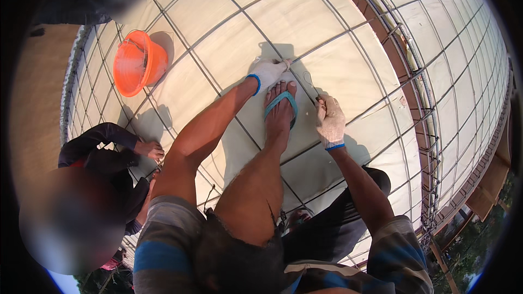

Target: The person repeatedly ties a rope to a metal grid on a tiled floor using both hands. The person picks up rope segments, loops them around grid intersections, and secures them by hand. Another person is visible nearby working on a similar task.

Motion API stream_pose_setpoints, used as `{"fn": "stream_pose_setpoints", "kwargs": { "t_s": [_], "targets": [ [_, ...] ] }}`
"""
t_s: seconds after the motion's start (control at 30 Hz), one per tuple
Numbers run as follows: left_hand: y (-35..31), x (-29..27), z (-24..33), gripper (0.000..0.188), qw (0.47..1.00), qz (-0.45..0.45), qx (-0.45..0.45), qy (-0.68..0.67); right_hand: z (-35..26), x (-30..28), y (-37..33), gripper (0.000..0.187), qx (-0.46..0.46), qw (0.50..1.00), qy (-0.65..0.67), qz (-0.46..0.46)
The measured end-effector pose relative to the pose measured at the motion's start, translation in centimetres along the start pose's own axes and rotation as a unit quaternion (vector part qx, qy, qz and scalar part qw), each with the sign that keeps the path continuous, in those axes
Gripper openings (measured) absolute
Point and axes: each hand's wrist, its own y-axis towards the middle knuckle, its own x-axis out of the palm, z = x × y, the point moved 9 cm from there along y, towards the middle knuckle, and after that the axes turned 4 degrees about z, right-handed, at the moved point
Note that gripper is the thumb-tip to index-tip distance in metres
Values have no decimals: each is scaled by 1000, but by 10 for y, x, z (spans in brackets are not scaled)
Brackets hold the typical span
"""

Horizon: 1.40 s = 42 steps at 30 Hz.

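Observation:
My left hand [267, 73], in a white knit glove with a blue cuff, is closed at a crossing of the steel rebar grid [243, 9]. Its fingertips pinch together there, and what they hold is too small to make out. Just right of that crossing, my right hand [331, 122], in a similar, dirtier glove, is closed with something dark at its fingertips. A thin bent wire [307, 79] rises from there toward the crossing. Between both hands my foot, in a teal flip-flop [281, 99], stands on the pale sheeting [218, 43] under the bars.
An orange bucket [157, 61] with thin pieces inside stands at the upper left. Near it, a co-worker's hand [148, 149] reaches to the bars, and another person's dark sleeve [76, 8] shows at the top left. A brown-edged gap [400, 57] with dense bars runs down the right.

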Motion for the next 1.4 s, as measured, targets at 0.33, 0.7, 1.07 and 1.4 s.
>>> {"fn": "stream_pose_setpoints", "kwargs": {
  "t_s": [0.33, 0.7, 1.07, 1.4],
  "targets": [
    [-19, -3, 17, 55, 996, -42, -38, -63, -7, 100, 41, 40, 193, 978, 79, -26],
    [-16, -11, 3, 33, 969, 90, 43, -224, -48, 105, 46, 36, 97, 995, -39, -1],
    [-18, -2, 11, 27, 954, 136, 15, -265, -51, 78, 35, 32, 105, 969, -224, 7],
    [-30, -6, 3, 23, 956, 136, -66, -252, -100, 52, 124, 26, -235, 938, -235, -98]
  ]
}}
